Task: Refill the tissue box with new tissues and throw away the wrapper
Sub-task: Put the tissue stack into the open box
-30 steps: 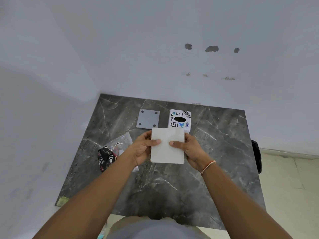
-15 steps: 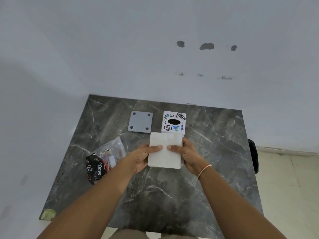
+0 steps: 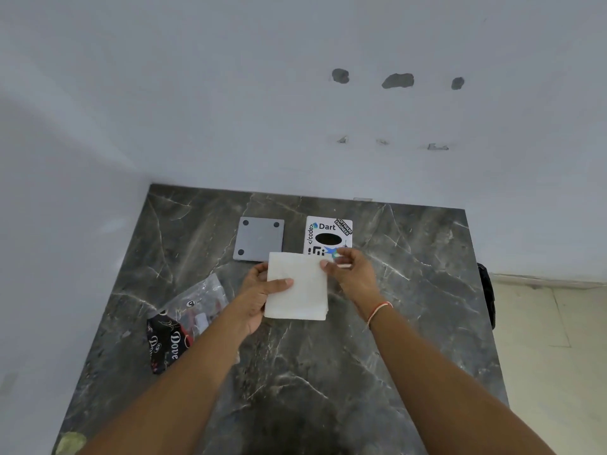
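Note:
A white stack of tissues (image 3: 300,287) is held above the dark marble table (image 3: 328,372). My left hand (image 3: 259,293) grips the stack's left edge, thumb on top. My right hand (image 3: 351,274) pinches the stack's upper right corner. Just behind it stands the white tissue box (image 3: 328,236) with stickers and a dark oval slot on top. A grey square plate (image 3: 259,238) with dark round feet lies left of the box. The clear and black wrapper (image 3: 184,320) lies crumpled at the table's left.
White walls close off the back and left of the table. A dark object (image 3: 486,290) hangs off the table's right edge above a pale tiled floor (image 3: 551,356). A yellowish scrap (image 3: 70,443) sits at the table's near left corner.
My right hand has slid from the stack's right side up to its top right corner. The stack has tilted slightly and my left thumb now lies further across it.

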